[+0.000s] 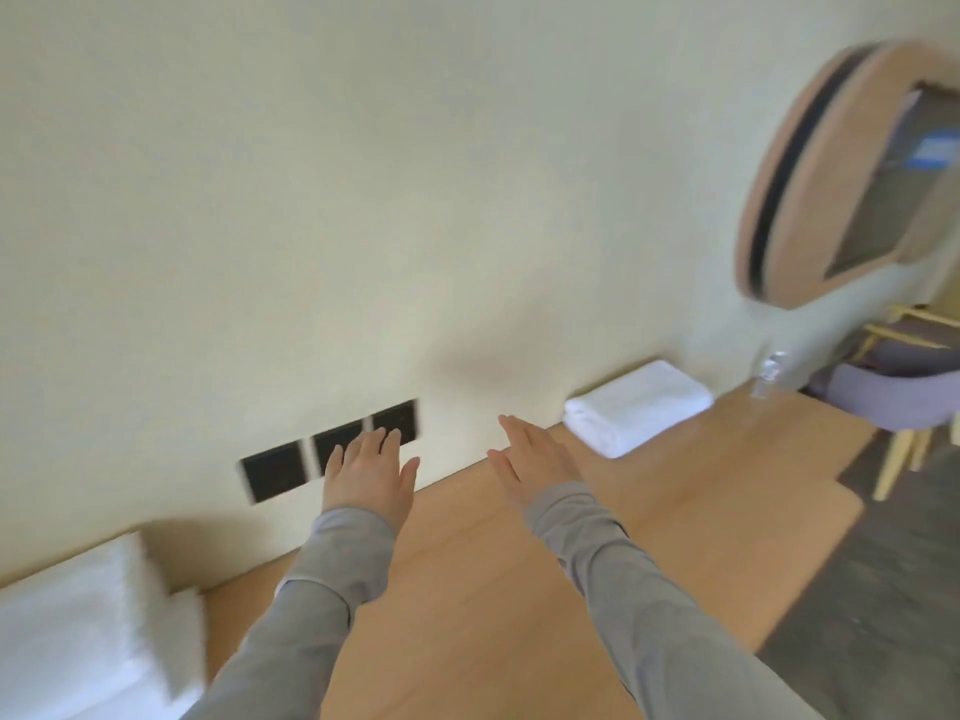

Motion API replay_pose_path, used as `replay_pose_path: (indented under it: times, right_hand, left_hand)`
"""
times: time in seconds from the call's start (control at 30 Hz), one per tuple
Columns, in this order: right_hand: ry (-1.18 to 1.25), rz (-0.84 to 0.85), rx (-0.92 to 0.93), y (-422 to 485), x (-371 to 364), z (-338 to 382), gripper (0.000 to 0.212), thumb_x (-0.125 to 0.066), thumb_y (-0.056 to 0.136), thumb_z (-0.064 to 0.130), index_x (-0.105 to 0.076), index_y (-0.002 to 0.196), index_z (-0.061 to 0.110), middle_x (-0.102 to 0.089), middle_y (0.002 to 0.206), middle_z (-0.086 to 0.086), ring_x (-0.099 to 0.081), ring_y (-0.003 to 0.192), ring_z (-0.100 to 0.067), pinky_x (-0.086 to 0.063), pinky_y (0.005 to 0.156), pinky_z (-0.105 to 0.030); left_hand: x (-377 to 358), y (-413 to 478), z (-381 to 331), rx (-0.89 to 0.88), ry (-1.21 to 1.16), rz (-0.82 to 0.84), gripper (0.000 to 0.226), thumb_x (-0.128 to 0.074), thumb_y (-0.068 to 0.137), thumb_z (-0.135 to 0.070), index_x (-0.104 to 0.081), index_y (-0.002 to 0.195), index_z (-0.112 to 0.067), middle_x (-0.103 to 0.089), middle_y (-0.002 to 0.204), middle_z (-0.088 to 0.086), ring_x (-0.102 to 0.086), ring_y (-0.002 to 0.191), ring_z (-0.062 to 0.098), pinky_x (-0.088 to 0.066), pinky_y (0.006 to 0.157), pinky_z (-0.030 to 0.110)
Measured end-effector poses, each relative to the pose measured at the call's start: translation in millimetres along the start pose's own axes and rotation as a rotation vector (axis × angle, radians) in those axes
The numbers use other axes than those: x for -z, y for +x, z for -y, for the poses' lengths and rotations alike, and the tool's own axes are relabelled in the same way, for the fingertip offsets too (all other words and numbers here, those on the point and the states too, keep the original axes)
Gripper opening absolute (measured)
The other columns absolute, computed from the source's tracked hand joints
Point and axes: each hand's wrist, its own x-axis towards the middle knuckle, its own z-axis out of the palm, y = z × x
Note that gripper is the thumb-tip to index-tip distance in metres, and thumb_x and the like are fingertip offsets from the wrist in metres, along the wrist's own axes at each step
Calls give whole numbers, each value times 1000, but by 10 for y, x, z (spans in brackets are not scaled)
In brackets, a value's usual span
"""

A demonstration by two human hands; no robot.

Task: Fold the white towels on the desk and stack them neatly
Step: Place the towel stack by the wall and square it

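Both hands reach out over the wooden worktop (519, 605) with nothing in them. The left hand (366, 467) is spread flat, palm down, fingers straight and pointing toward 12 o'clock, where three black wall sockets (332, 449) sit just behind it. The right hand (530, 459) is also loose and extended, turned more on edge, its fingers aimed toward 1 o'clock.

The task's towels lie in two places, well apart. One folded white towel (636, 407) rests at about 2 o'clock from the right hand, pushed against the wall, probably so it stays square and out of the folding space. A larger white towel pile (88, 626) sits at 8 o'clock, at the left end of the worktop. It is blurred, so I cannot tell how many pieces it holds or whether they are all folded.

The bare stretch of worktop between the two lots looks like the folding area. With both hands free and the right one leaning toward the 2 o'clock towel, my guess is that it will be fetched next, perhaps to join the other pile.

At 3 o'clock a clear bottle (769, 376) stands near the worktop's far end, beneath a round wood-framed mirror (831, 184). A purple chair (883, 397) stands beyond it.
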Motion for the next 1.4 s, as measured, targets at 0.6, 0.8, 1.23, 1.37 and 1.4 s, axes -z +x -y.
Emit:
replay_pose_path:
  times: [0.6, 0.8, 1.23, 1.37, 1.4]
  right_hand:
    - [-70, -205, -456, -671, 1627, -3209, 51, -35, 99, 33, -22, 146, 16, -30, 151, -5, -36, 134, -23, -30, 104, -31]
    - [-18, -231, -392, 28, 1564, -3745, 50, -36, 98, 31, -25, 145, 16, -31, 151, -3, -29, 137, -18, -24, 108, -28]
    - [24, -68, -199, 1357, 1131, -4624, 51, -35, 98, 34, -25, 145, 17, -33, 149, -1, -28, 138, -16, -25, 110, -30]
    - [41, 15, -164, 1708, 945, -5088, 51, -34, 98, 35, -24, 145, 17, -32, 150, 0, -28, 137, -16, -22, 109, -29]
    - [54, 29, -151, 1804, 902, -5223, 51, -34, 98, 35, -24, 145, 17, -32, 150, 0, -28, 137, -16, -22, 109, -29]
  left_hand:
    - [-85, 797, -3695, -450, -140, -52, 52, -25, 100, -41, -21, 147, -21, -25, 153, -4, -18, 142, 14, -9, 118, 36]
    - [-322, 1557, -3642, -328, -100, -79, 52, -28, 99, -42, -23, 147, -23, -29, 152, -4, -24, 140, 14, -13, 116, 34]
    - [-969, 2431, -4104, -121, -135, -45, 49, -31, 99, -40, -29, 145, -22, -35, 149, -4, -31, 136, 16, -19, 114, 32]
    - [-1267, 2612, -4356, -59, -146, 15, 50, -31, 99, -39, -28, 145, -21, -36, 147, -4, -35, 134, 17, -26, 109, 31]
    - [-1338, 2674, -4432, -38, -149, 25, 50, -31, 99, -39, -28, 145, -21, -37, 147, -4, -36, 133, 18, -28, 108, 31]
